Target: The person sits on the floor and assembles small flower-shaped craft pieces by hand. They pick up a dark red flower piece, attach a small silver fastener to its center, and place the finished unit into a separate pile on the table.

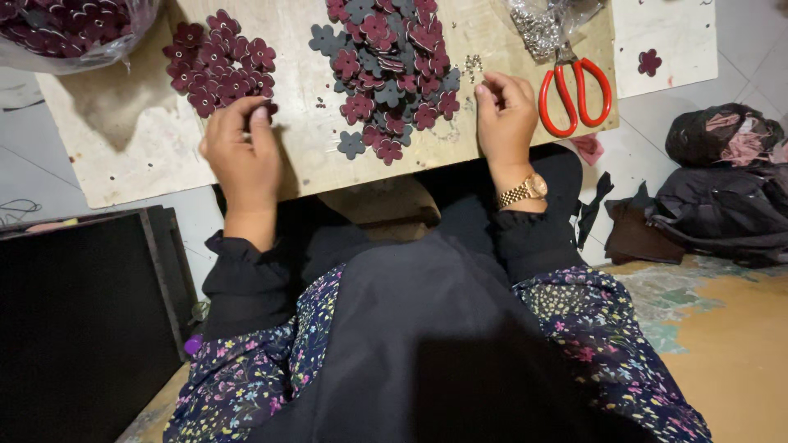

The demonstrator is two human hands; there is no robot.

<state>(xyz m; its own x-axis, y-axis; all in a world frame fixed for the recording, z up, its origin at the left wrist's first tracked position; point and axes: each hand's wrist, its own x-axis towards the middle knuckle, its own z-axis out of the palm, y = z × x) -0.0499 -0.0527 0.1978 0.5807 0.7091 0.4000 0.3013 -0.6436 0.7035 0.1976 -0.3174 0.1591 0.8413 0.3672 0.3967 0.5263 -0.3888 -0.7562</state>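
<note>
Both hands rest on the near edge of the tabletop (148, 156), well apart. The left hand (240, 152) has its fingers curled together, pinching at a dark red flower piece (267, 107) at the near edge of the small flower cluster (217, 64). The right hand (506, 119) has its fingers bent inward; whether they grip anything cannot be told. Between the hands, slightly farther out, lies the large pile of red and grey flower pieces (392, 66), its long axis running away from the person; the right hand is nearer to it. Red-handled scissors (574, 90) lie just beyond the right hand.
</note>
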